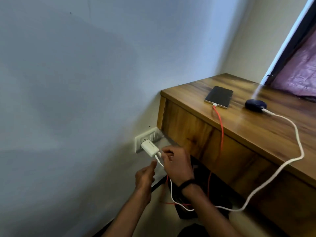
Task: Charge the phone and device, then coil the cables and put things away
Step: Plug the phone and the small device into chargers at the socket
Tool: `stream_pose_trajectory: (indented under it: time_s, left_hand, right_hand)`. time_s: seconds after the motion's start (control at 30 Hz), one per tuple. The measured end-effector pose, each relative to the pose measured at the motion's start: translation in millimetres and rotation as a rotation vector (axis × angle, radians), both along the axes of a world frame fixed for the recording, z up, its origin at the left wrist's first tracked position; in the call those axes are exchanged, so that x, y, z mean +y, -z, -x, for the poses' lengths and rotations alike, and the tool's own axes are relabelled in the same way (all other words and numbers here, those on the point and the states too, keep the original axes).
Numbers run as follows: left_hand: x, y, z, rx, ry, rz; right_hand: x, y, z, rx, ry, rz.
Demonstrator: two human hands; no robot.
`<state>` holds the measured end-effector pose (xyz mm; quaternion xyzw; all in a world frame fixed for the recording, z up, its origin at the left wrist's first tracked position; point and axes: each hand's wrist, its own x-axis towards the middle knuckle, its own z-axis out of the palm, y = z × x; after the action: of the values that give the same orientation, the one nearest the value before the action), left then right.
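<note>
A black phone (219, 97) lies on the wooden desk (266, 134) with a red cable (221, 132) plugged into it and hanging over the edge. Beside it sits a dark blue round device (255, 103) with a white cable (297, 139) plugged in. A white charger (150, 148) sits in the wall socket (140, 139) low on the wall. My right hand (176, 164) pinches a cable plug at the charger's end. My left hand (145, 177) hovers just below with its thumb raised, holding nothing.
The desk front is a wooden panel (201, 134) right of the socket. A dark box (203, 207) stands on the floor under the desk, with both cables trailing over it. A purple curtain (301, 69) hangs at the far right.
</note>
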<state>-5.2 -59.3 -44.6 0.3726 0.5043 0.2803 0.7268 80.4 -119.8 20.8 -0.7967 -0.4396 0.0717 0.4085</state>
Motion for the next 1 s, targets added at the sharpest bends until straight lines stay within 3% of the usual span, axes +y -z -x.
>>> stream_pose_trajectory:
  time_s: [0.13,0.43,0.67,0.83,1.0]
  left_hand:
    - [8,9,-8,-0.037,-0.012,-0.07]
    - [14,14,-22,-0.136,-0.056,-0.092]
    - [15,19,-35,-0.031,-0.158,-0.076]
    - [17,14,-44,-0.099,-0.239,-0.004]
    - [18,13,-35,-0.119,-0.178,-0.054]
  right_hand:
    - [18,60,-21,0.088,0.176,0.019]
    - [32,78,-41,0.361,0.043,-0.084]
    - [36,78,-44,0.3,0.014,-0.103]
    - [39,72,-48,0.176,-0.021,-0.082]
    - [39,78,-49,0.175,-0.022,-0.089]
